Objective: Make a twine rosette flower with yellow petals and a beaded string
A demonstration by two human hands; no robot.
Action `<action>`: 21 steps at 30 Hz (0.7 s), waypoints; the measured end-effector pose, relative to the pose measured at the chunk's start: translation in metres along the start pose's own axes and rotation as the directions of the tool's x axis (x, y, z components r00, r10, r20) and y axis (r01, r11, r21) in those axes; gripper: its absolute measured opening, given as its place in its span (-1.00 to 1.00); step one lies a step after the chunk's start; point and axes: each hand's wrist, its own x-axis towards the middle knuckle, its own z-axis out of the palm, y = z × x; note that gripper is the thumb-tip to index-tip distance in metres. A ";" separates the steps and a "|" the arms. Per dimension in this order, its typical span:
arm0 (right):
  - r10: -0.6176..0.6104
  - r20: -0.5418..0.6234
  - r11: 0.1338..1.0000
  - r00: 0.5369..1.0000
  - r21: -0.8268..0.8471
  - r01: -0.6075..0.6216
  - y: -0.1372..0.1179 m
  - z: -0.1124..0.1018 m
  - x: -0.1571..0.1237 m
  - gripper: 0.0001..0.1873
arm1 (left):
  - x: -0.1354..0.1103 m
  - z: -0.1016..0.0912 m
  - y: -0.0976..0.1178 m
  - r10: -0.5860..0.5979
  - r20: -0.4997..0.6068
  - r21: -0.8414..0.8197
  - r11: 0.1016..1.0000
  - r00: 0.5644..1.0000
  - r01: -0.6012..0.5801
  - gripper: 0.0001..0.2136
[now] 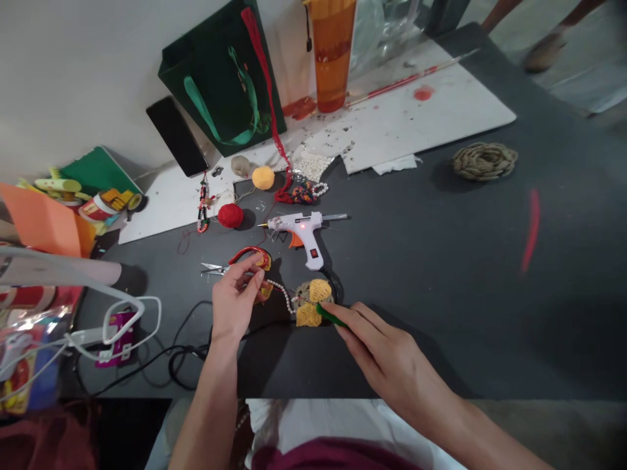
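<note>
My left hand point(236, 301) is closed in a pinch on a string of white beads point(280, 292) beside a red bangle point(249, 254). The beads run to a small piece of yellow and tan woven patches point(313, 301) on the dark table point(441, 274). My right hand point(379, 352) pinches a thin green strip point(329, 314) whose tip touches that piece. A white glue gun point(302, 233) lies just behind, its light on.
Small scissors point(213, 268) lie left of the bangle. A red yarn ball point(230, 215), a yellow pom-pom point(263, 177), a green gift bag point(223, 78), an orange cup point(332, 52), a black phone point(176, 136) and a white board point(441, 104) stand behind. A coiled rope mat point(484, 160) is at right. Cables point(161, 356) trail at left.
</note>
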 end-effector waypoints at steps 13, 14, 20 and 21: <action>-0.027 -0.022 1.000 0.999 -0.016 0.026 0.001 0.003 0.001 -0.62 | 0.013 -0.023 -0.002 0.045 0.006 0.167 0.985 0.999 -0.045 -0.68; -0.026 -0.023 1.000 0.999 -0.017 0.026 0.001 0.004 0.000 -0.62 | 0.014 -0.025 -0.003 0.047 0.019 0.185 0.982 0.999 -0.050 -0.69; -0.028 -0.030 1.000 0.999 -0.009 0.027 0.004 0.003 0.000 -0.62 | 0.012 -0.034 0.003 0.227 0.009 0.459 0.864 0.974 -0.205 -0.80; -0.027 -0.028 1.000 0.999 -0.007 0.027 0.004 0.003 0.000 -0.62 | 0.011 -0.035 0.006 0.263 0.044 0.511 0.823 0.964 -0.248 -0.81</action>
